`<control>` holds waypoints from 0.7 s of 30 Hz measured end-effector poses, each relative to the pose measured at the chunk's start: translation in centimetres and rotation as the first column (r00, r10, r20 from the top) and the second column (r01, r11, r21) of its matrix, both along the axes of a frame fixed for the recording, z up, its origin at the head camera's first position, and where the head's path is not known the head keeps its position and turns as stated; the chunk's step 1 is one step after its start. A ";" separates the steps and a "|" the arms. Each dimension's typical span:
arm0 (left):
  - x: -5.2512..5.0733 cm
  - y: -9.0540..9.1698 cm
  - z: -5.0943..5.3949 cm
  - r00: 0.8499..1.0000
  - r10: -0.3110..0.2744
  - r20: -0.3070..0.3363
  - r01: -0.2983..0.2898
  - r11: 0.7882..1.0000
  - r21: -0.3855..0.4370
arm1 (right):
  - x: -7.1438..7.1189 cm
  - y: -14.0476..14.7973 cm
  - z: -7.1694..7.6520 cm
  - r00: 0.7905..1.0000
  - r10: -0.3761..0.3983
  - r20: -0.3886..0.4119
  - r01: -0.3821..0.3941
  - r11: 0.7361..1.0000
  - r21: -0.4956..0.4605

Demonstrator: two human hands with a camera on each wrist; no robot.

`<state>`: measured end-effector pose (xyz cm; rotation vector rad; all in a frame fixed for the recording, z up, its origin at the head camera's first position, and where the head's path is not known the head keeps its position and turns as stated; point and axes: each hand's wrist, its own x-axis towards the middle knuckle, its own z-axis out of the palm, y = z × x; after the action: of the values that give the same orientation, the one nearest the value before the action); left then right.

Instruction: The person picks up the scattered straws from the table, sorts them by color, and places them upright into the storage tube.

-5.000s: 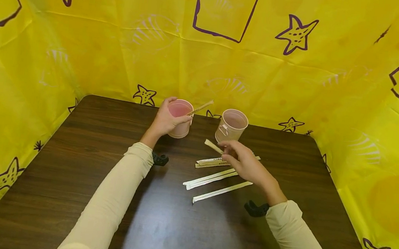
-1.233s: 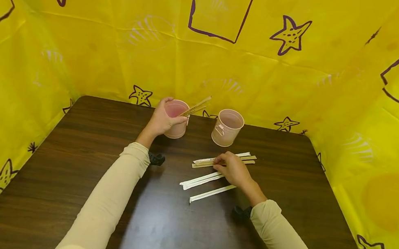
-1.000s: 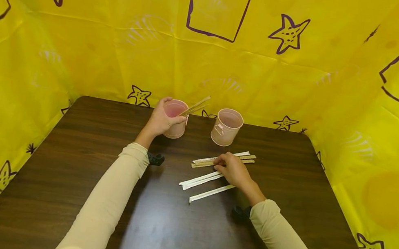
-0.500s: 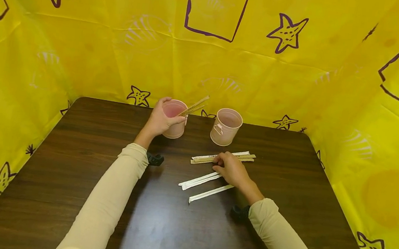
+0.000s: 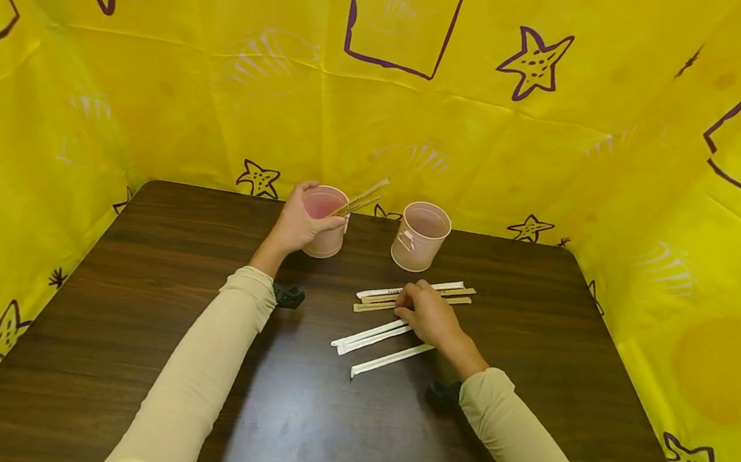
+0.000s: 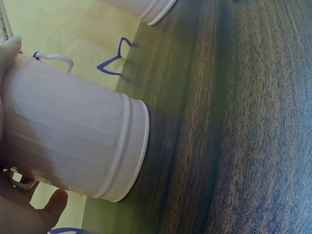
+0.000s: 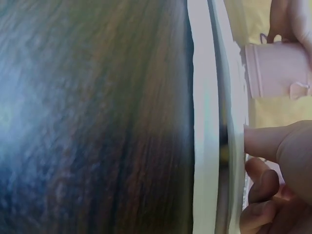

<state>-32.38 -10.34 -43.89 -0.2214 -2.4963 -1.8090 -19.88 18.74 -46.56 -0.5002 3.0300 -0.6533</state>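
My left hand [image 5: 296,221] grips the left pink bucket [image 5: 325,245] at its rim, thumb on the near right side. Brown paper-wrapped straws [image 5: 370,190] lean out of this bucket over its right rim. In the left wrist view the ribbed bucket [image 6: 68,126] stands on the table. My right hand [image 5: 432,316] is over the table with curled fingers, pinching at the loose brown paper-wrapped straws [image 5: 371,308]; its fingertips partly hide them. A printed white-wrapped straw [image 5: 446,288] lies just behind. In the right wrist view the thumb [image 7: 265,141] is beside the straws.
The second pink bucket [image 5: 419,248] stands to the right, behind the straws. A pair of white-wrapped straws [image 5: 368,337] and a single white-wrapped straw [image 5: 390,361] lie nearer on the dark wooden table [image 5: 126,325]. A yellow patterned cloth [image 5: 276,98] surrounds the table's back and sides.
Since the earliest frame, a second brown straw has come into the left bucket, and my right hand has returned to the loose straws. Over the last half second the brown straws have spread apart slightly.
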 end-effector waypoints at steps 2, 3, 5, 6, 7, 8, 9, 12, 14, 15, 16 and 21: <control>0.0 0.0 0.0 1.000 -0.001 -0.001 0.001 1.000 0.002 | 0.0 -0.1 0.1 1.000 -0.012 -0.005 0.012 1.000 0.011; 0.0 0.0 0.0 1.000 -0.002 -0.002 0.002 1.000 0.002 | 0.1 -0.2 0.1 1.000 -0.018 -0.007 0.018 1.000 0.020; -0.1 0.1 0.0 1.000 -0.002 -0.003 0.002 1.000 0.002 | 0.1 -0.3 0.2 1.000 -0.018 -0.010 0.018 0.999 0.033; -0.1 0.1 0.0 1.000 0.000 -0.004 0.000 1.000 0.000 | 0.1 -0.3 0.2 1.000 -0.014 -0.010 0.014 0.999 0.039; -0.1 0.1 0.0 1.000 0.000 -0.006 0.000 1.000 -0.001 | 0.0 -0.3 0.2 1.000 -0.006 -0.012 0.006 0.999 0.044; -0.1 0.1 0.0 1.000 0.001 -0.007 -0.001 1.000 -0.004 | 0.0 -0.2 0.2 1.000 0.005 -0.018 -0.004 0.999 0.048; 0.0 0.1 0.0 1.000 0.004 -0.009 -0.004 1.000 -0.003 | 0.0 -0.2 0.1 1.000 0.019 -0.025 -0.017 0.998 0.052; 0.0 0.2 0.0 1.000 0.006 -0.011 -0.006 1.000 -0.004 | -0.1 -0.1 0.1 0.997 0.071 -0.044 -0.068 0.996 0.056; 0.0 0.2 0.1 1.000 0.003 -0.010 -0.004 1.000 -0.007 | -0.1 -0.1 0.2 0.993 0.106 -0.055 -0.104 0.994 0.040; 0.0 0.1 0.1 1.000 0.003 -0.009 -0.003 1.000 -0.006 | -0.1 -0.1 0.2 0.991 0.122 -0.060 -0.121 0.992 0.018; 0.1 0.1 0.1 1.000 0.001 -0.008 -0.001 1.000 -0.007 | -0.2 -0.1 0.4 0.988 0.138 -0.067 -0.139 0.990 -0.008; 0.2 0.0 0.2 1.000 0.001 -0.004 -0.001 1.000 -0.011 | -0.4 -0.1 1.4 0.976 0.179 -0.122 -0.198 0.968 -0.158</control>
<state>-32.18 -10.32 -43.71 -0.2242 -2.5038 -1.7930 -20.31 18.67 -45.21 -0.8435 2.9850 -0.9028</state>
